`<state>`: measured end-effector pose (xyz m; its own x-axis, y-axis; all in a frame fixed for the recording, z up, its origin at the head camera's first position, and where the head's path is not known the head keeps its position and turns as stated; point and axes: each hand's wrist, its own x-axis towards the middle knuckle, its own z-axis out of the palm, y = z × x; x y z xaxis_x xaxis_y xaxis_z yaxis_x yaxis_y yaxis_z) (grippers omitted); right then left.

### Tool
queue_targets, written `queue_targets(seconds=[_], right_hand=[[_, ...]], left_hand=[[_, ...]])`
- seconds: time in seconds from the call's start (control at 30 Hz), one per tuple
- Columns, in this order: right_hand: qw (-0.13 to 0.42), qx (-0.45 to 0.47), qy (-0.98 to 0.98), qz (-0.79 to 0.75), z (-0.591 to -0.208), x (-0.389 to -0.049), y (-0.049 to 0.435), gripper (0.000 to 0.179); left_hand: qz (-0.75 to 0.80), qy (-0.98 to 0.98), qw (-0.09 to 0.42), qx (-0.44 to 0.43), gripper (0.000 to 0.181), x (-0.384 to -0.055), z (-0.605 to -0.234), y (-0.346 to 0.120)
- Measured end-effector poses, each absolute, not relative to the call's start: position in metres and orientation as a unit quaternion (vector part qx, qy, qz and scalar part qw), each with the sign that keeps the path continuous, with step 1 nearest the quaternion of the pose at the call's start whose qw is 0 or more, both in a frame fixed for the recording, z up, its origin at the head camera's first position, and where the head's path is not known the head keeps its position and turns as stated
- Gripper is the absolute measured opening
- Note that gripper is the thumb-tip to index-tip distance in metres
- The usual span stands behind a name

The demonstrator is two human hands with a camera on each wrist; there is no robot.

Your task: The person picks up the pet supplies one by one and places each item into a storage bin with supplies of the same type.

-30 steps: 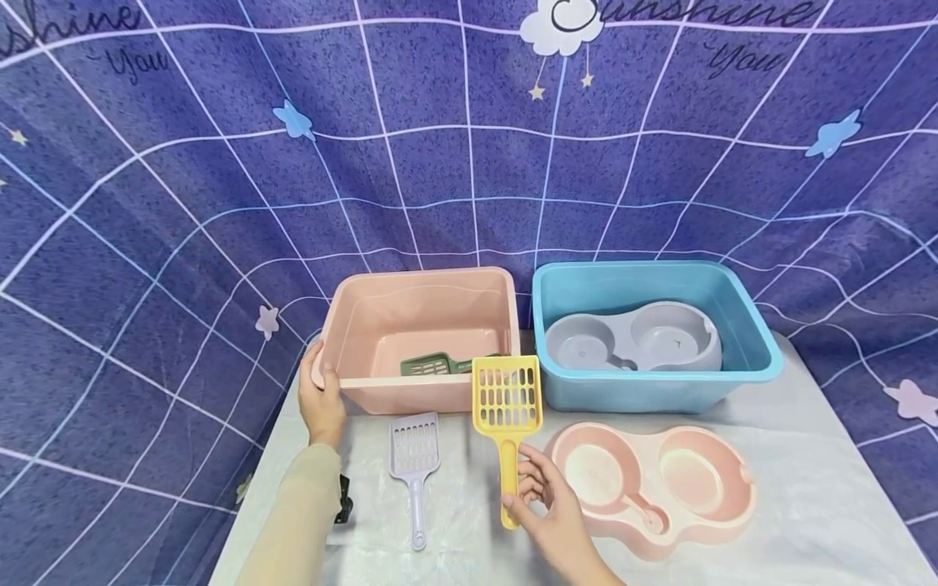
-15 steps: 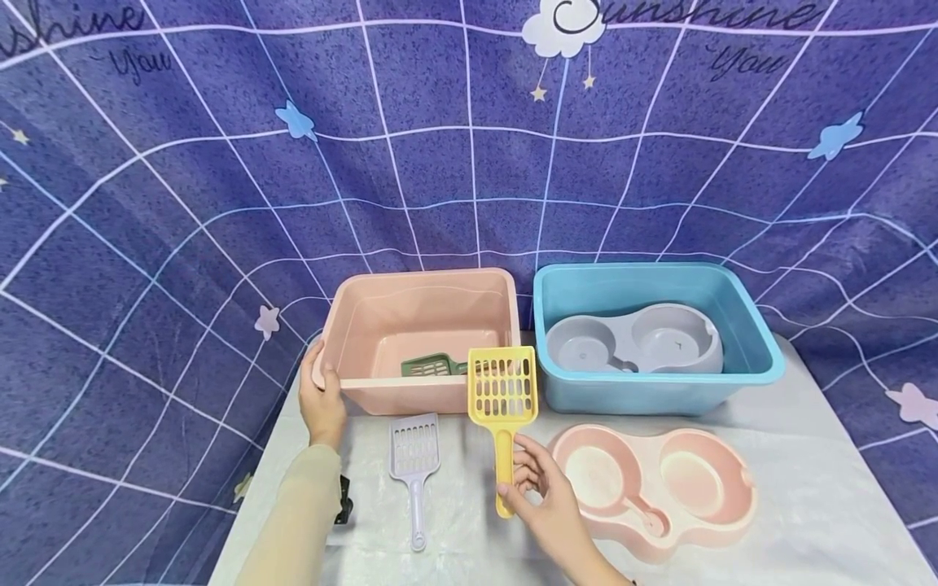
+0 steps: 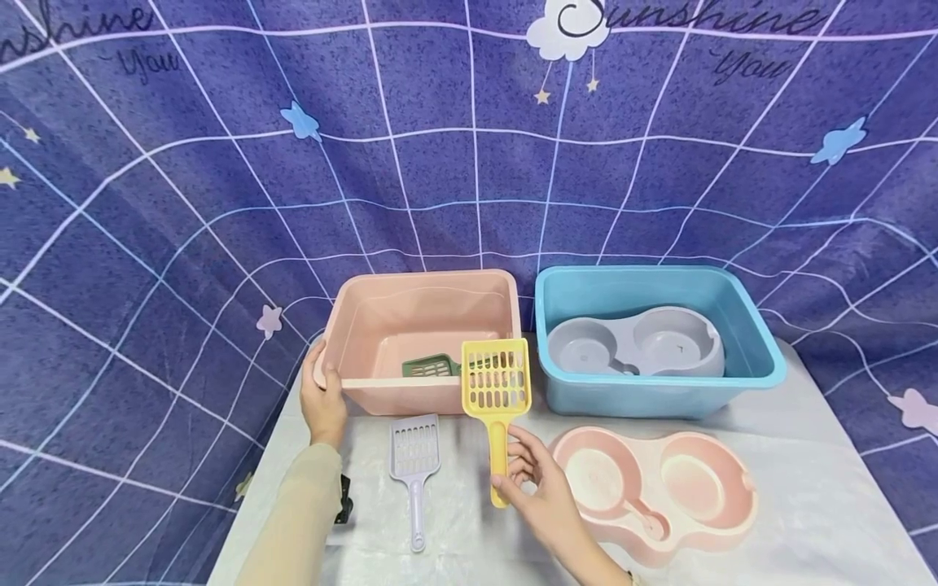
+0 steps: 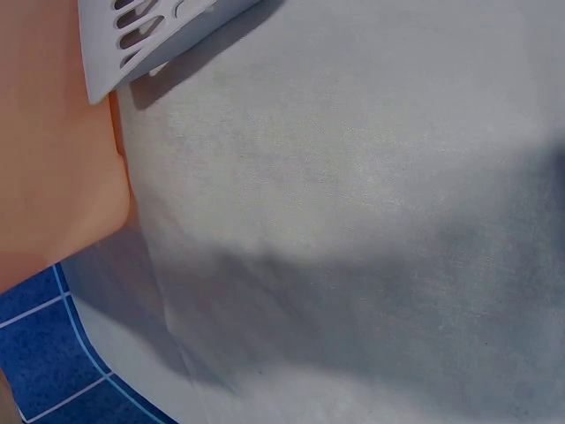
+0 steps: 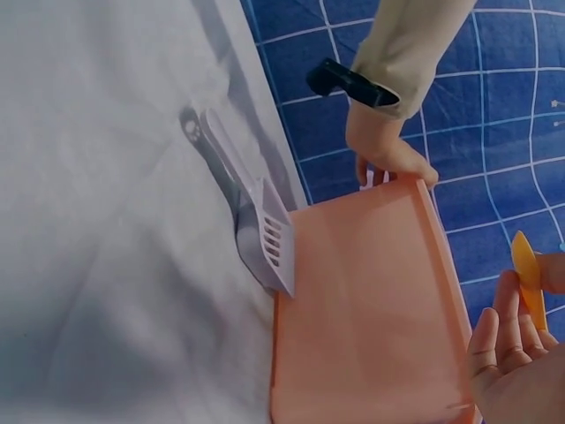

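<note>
My right hand (image 3: 541, 488) pinches the handle of a yellow litter scoop (image 3: 497, 415) between thumb and fingers. The scoop is raised, slotted head up, in front of the pink litter box (image 3: 410, 399). At that box's left end, my left hand (image 3: 322, 403) grips the rim. In the right wrist view the left hand (image 5: 380, 146) shows at the box's corner, below a sleeve with a black wrist device. Inside the box lies a green scoop (image 3: 428, 366), its handle partly behind the yellow one. A lilac scoop (image 3: 416, 480) lies on the table, its head close to the box.
To the right stands a blue litter box (image 3: 623, 395) with a grey double pet bowl (image 3: 623, 327) in it. A pink double bowl (image 3: 648, 456) sits in front of it on the pale tabletop (image 3: 821, 488). A purple patterned cloth (image 3: 469, 163) hangs behind.
The right hand has moved the yellow scoop slightly up and to the left, further over the pink box's front. The left hand keeps its grip on the rim.
</note>
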<state>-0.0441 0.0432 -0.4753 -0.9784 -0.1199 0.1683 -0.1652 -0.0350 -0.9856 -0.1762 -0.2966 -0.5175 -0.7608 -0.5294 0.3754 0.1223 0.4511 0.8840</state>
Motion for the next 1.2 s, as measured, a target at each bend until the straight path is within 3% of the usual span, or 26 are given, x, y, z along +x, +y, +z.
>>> queue_targets(seconds=[0.73, 1.2], right_hand=[[-0.033, 0.079, -0.701, 0.708, -0.463, -0.065, 0.042, 0.067], [-0.008, 0.084, -0.709, 0.7, -0.456, -0.079, 0.04, 0.063]], left_hand=[[-0.493, -0.792, 0.333, 0.136, 0.041, -0.177, -0.519, -0.295], [-0.495, -0.794, 0.328, 0.131, 0.041, -0.178, -0.519, -0.297]])
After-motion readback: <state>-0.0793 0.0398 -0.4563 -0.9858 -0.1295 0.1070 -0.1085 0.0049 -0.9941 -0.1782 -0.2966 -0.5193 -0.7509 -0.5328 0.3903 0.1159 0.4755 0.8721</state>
